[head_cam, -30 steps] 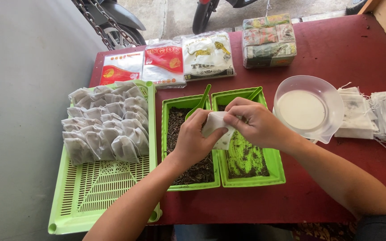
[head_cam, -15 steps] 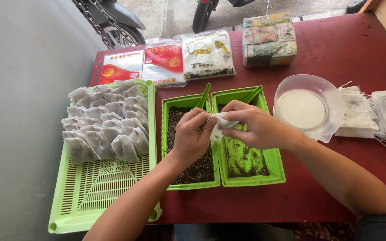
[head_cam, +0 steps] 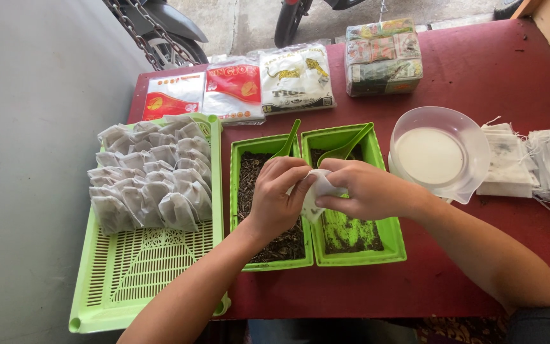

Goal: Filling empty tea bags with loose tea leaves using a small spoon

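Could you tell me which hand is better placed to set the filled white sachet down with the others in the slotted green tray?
Probably the left hand: it already pinches the sachet and lies nearer the slotted tray on that side. The right hand would have to cross over.

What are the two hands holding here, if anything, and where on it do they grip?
Both hold one small white paper filter pouch: the left hand pinches its left edge, the right hand its right side and top, above the two green plastic bins.
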